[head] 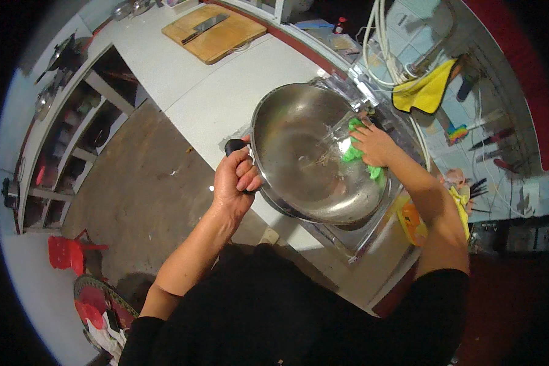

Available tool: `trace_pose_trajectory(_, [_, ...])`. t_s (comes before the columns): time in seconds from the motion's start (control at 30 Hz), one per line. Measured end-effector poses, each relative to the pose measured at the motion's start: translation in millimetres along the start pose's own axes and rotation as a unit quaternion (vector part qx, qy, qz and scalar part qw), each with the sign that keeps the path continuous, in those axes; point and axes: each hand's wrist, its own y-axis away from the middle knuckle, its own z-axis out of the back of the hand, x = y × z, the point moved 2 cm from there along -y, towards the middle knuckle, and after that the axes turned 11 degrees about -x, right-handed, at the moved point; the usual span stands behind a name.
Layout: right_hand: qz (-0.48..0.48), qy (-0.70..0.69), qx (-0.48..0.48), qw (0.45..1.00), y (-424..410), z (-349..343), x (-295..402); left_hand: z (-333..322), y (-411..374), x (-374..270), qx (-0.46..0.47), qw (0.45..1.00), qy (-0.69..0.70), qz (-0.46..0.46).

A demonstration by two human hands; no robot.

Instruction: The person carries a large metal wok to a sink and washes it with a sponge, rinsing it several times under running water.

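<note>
A large stainless-steel wok (297, 155) is tilted over the sink (347, 244), its shiny inside facing me and looking wet. My left hand (238, 176) grips its black side handle (234, 146) at the left rim. On the wok's right inner wall, my right hand (373, 142) presses a bright green cloth (352, 153), which bunches out below the fingers. Just beyond the right hand, a chrome faucet (365, 91) stands at the sink's back edge. Part of the sink basin is hidden beneath the wok.
Further along the white counter (219, 105) lies a wooden cutting board (242, 32) bearing a cleaver (206, 27). A yellow cloth (423, 91) hangs by white hoses near the tiled wall. An orange container (411, 222) sits right of the sink. A red chair (66, 254) stands on the floor at left.
</note>
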Motion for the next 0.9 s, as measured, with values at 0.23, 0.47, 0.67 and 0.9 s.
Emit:
trace_pose_trajectory(0.23, [-0.109, -0.521, 0.344, 0.773, 45.1, 33.1, 98.6, -0.4, -1.7, 8.5, 0.023, 0.999, 0.029, -0.004])
trace_pose_trajectory(0.47, [-0.305, -0.873, 0.053, 0.377, -22.7, 76.8, 195.6, 12.1, 9.3, 7.5, 0.033, 0.999, 0.004, 0.017])
trace_pose_trajectory(0.67, [-0.317, -0.806, -0.202, 0.458, -81.4, 130.4, 170.2, 5.4, 12.8, 1.3, 0.021, 0.999, -0.027, 0.021])
trace_pose_trajectory(0.9, [-0.2, -0.436, -0.48, 0.735, -94.1, 137.0, 151.2, 10.2, 10.0, -3.0, 0.037, 0.998, -0.044, 0.034])
